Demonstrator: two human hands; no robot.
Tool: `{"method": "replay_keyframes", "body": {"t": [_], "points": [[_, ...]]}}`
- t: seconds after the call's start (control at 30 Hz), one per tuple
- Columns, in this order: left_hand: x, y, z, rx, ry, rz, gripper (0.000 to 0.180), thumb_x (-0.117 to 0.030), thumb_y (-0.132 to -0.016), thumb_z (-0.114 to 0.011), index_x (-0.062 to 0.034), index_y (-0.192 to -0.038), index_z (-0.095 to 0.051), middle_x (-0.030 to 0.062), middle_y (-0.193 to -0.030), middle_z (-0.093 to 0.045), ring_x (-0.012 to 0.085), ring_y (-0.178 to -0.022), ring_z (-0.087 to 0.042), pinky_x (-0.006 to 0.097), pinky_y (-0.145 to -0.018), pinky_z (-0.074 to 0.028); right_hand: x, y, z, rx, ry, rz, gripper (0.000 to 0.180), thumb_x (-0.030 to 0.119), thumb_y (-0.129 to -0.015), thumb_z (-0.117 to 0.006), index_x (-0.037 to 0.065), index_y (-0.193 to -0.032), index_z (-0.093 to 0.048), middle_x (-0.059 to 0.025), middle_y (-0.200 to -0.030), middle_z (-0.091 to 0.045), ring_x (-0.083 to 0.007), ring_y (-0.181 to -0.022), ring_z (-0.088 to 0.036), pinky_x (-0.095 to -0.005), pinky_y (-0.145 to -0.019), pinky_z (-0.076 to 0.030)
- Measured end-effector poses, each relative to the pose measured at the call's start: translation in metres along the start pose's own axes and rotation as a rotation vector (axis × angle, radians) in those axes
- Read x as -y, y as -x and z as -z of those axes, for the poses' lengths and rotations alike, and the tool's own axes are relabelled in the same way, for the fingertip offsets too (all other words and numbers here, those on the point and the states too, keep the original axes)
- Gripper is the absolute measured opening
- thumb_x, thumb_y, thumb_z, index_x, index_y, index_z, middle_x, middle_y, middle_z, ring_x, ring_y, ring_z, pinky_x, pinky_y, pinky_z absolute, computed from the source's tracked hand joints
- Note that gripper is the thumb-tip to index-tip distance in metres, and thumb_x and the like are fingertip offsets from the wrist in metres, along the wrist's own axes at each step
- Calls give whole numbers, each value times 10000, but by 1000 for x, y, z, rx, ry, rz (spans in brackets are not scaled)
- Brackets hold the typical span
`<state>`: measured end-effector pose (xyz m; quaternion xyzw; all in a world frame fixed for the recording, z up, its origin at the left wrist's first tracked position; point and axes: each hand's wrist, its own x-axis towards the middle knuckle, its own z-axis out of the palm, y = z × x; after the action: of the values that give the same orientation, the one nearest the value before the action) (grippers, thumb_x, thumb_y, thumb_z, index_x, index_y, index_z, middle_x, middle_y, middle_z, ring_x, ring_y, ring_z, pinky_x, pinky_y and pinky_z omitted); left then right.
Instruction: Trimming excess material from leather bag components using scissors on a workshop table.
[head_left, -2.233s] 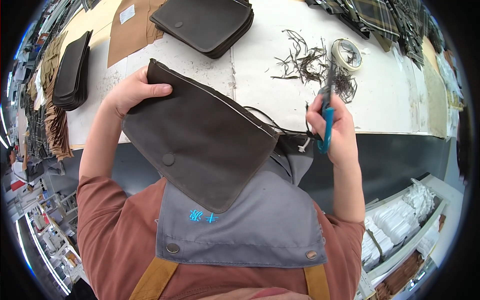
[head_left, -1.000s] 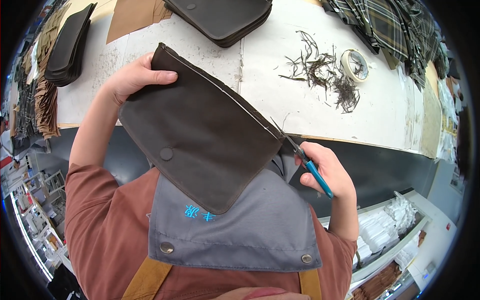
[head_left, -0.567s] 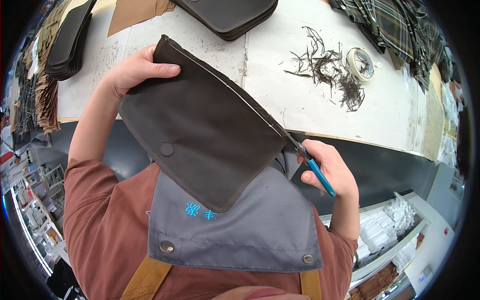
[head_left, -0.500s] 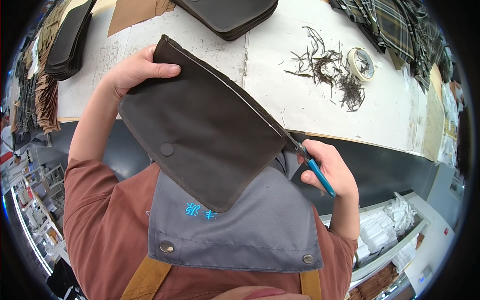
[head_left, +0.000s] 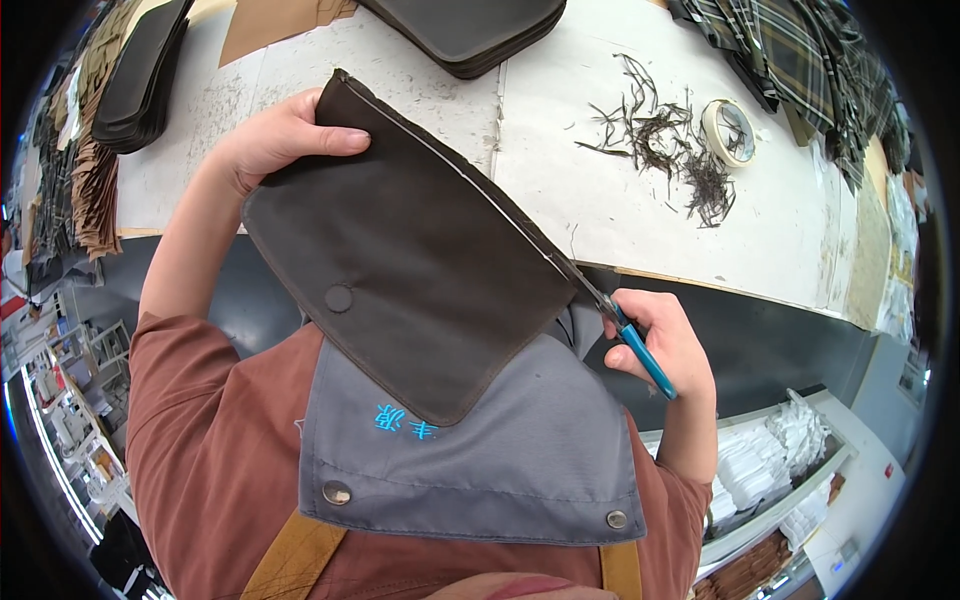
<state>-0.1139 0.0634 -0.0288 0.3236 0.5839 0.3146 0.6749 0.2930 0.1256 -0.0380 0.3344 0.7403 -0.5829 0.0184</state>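
My left hand (head_left: 275, 140) grips the far corner of a dark brown flat pouch (head_left: 400, 250) that has a snap button on its flap and a pale seam along its upper edge. The pouch hangs over the table edge, above my grey apron bib. At the pouch's right corner, my right hand (head_left: 665, 345) holds small scissors with blue handles (head_left: 640, 350); their blades touch the end of the seam.
On the white worktable (head_left: 600, 200) lie a heap of dark trimmed strips (head_left: 665, 150) and a roll of tape (head_left: 730, 130). Stacks of dark pouches (head_left: 470, 25) sit at the back and at the far left (head_left: 135, 80). Plaid fabric (head_left: 790, 50) lies at the back right.
My right hand came down from the table with the scissors to the pouch's right corner. Since half a second ago, both hands have hardly moved.
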Motion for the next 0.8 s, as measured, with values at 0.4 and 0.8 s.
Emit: {"method": "replay_keyframes", "body": {"t": [0.4,0.8], "points": [[3,-2,3,5,15,14,436,-171,-768,-743,-13,-1137,-572,75,-1042,-637,146,-922,-608,290,-838,-493,-8,1,-1,-38,-21,14,661,545,-600,-802,28,-610,-388,-6,-549,-264,-113,-524,-256,-268,-445,-243],[7,-2,2,-20,66,5,432,-169,-775,-734,-17,-1144,-569,71,-1041,-634,149,-929,-606,295,-847,-489,-9,2,-2,-67,-23,16,645,502,-587,-824,24,-587,-391,-20,-550,-252,-124,-518,-259,-275,-443,-242]]}}
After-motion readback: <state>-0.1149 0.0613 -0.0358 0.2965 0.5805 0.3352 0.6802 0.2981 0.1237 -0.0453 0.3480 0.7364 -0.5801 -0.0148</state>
